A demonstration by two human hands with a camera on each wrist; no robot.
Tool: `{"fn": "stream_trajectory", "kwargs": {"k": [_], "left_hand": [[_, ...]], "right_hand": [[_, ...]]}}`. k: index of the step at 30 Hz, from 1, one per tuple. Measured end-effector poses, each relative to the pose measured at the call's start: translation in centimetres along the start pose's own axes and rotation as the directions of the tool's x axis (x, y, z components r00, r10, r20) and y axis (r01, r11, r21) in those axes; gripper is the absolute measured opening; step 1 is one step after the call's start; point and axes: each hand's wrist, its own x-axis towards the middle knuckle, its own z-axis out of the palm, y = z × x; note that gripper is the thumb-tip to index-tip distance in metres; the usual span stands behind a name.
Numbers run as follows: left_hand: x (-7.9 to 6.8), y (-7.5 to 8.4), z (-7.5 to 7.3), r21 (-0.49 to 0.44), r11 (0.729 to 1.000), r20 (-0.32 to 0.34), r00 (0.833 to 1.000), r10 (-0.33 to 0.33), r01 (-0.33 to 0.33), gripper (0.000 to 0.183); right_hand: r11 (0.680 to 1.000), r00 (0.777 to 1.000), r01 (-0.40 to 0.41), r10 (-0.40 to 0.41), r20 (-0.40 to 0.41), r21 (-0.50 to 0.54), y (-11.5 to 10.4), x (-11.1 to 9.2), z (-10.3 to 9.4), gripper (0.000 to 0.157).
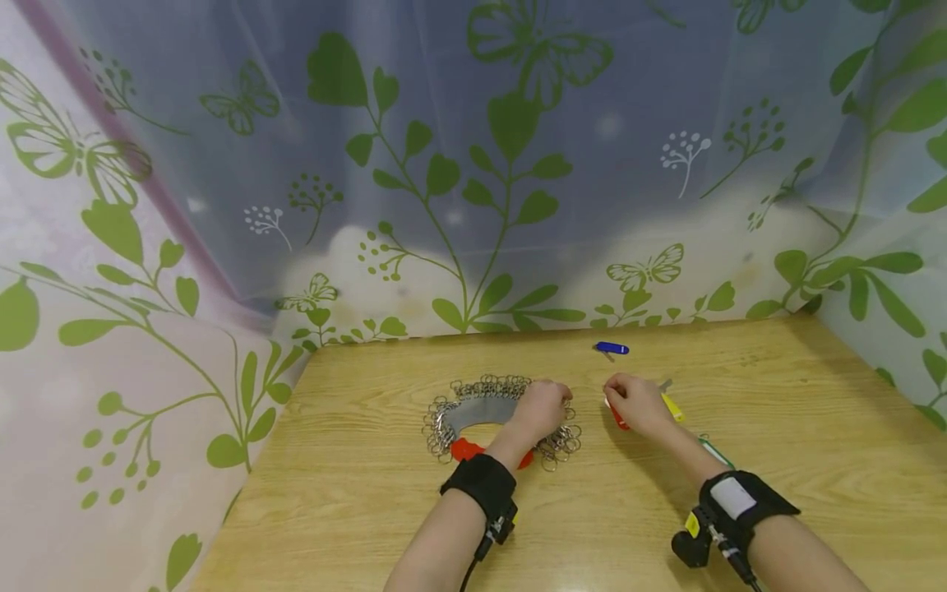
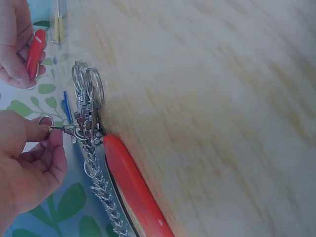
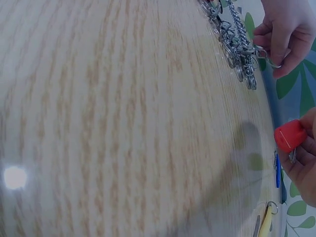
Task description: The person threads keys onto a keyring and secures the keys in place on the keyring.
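My left hand (image 1: 543,405) pinches a metal key ring (image 2: 45,120) between thumb and fingers. That ring's clasp joins a curved grey band (image 1: 481,411) edged with several metal rings and clasps (image 3: 239,57). Red end pieces (image 2: 138,182) finish the band, partly hidden by my left wrist in the head view. To the right, my right hand (image 1: 642,404) grips a small red pocketknife (image 3: 290,135) between thumb and fingers, with a small metal loop at its end. Both hands are over the table, a short gap apart.
A blue pocketknife (image 1: 612,348) lies at the back of the wooden table (image 1: 355,493). Right of my right hand is a yellow pocketknife (image 1: 673,408) with its blade out. A green one (image 1: 714,452) lies by my right forearm. Patterned curtain (image 1: 459,205) hangs behind.
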Motion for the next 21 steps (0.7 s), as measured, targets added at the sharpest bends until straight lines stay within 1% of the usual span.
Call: {"fn": "stream_trajectory", "kwargs": {"k": [3,4,6,10,11,13,15,16,18,21], "left_hand": [[0.03,0.06,-0.18,-0.085,0.996,0.024,0.999,-0.022,0.024,0.024],[0.06,0.07,-0.23,-0.118,0.992,0.034,0.999,-0.032,0.035,0.025],[0.12,0.07,-0.27,-0.176,0.982,0.057,0.997,-0.056,0.065,0.027],[0.34,0.04,-0.22,-0.268,0.952,0.097,0.987,-0.126,0.148,0.026],[0.37,0.02,-0.18,-0.286,0.944,0.101,0.985,-0.142,0.166,0.025],[0.39,-0.09,-0.10,-0.317,0.931,0.095,0.983,-0.160,0.182,0.020],[0.35,-0.18,-0.09,-0.325,0.929,0.079,0.984,-0.161,0.178,0.016],[0.33,-0.22,-0.08,-0.317,0.933,0.070,0.985,-0.158,0.172,0.015],[0.31,-0.24,-0.11,-0.278,0.949,0.046,0.989,-0.141,0.148,0.015],[0.30,-0.13,-0.16,-0.186,0.976,0.017,0.994,-0.113,0.114,0.016]], "right_hand": [[1.000,1.000,0.014,-0.014,-0.008,0.020,0.17,-0.09,0.09,0.017],[0.999,0.999,0.038,-0.037,-0.029,0.027,0.20,-0.16,0.15,0.020],[0.998,0.998,0.054,-0.053,-0.034,0.038,0.37,-0.18,0.24,0.021],[0.999,0.999,0.042,-0.041,-0.024,0.028,0.29,-0.09,0.28,0.019],[1.000,1.000,0.018,-0.018,-0.003,0.023,0.28,-0.02,0.27,0.017],[1.000,1.000,0.006,-0.006,0.001,0.006,0.13,0.02,0.30,0.015],[1.000,1.000,0.006,-0.006,0.000,-0.004,0.09,0.07,0.33,0.014],[1.000,1.000,0.004,-0.004,0.001,-0.004,0.08,0.08,0.33,0.014],[1.000,1.000,0.000,0.000,0.002,-0.005,0.03,0.11,0.32,0.014],[1.000,1.000,-0.007,0.007,0.006,-0.001,-0.11,0.08,0.25,0.014]]}}
